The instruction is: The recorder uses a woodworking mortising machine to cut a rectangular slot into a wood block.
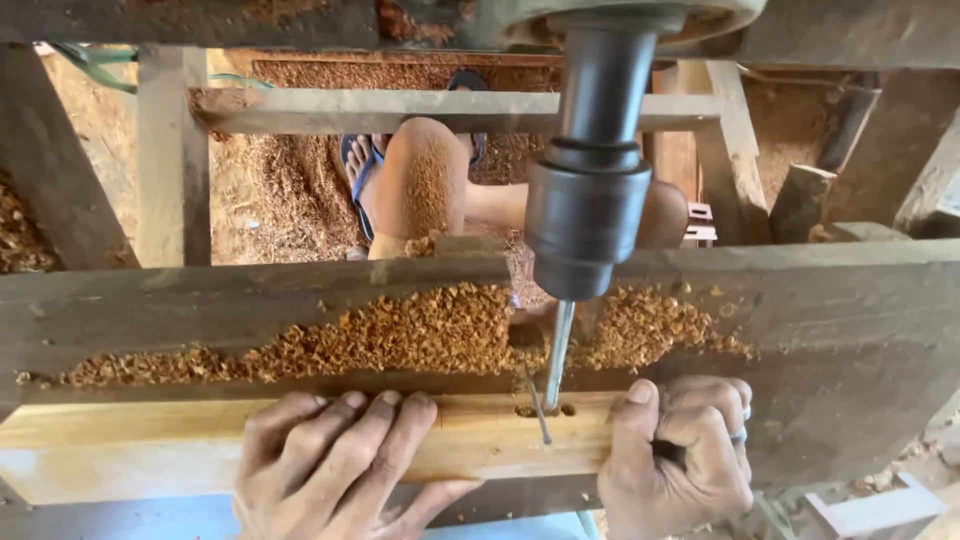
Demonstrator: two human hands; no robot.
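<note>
Pale wood strip [200, 440], lower frame: left hand [335, 465] flat on top, right hand [685, 455] clamping it, steady under the bit [557, 352].

We see warm, bright daylight coming from above and behind the bench, strongest on the sawdust floor [290, 190]. The drill chuck [585, 225] stands dark against it, its near face shaded. The pale wood strip [150, 445] is evenly lit. The edges bend slightly and the focus is soft throughout.
</note>
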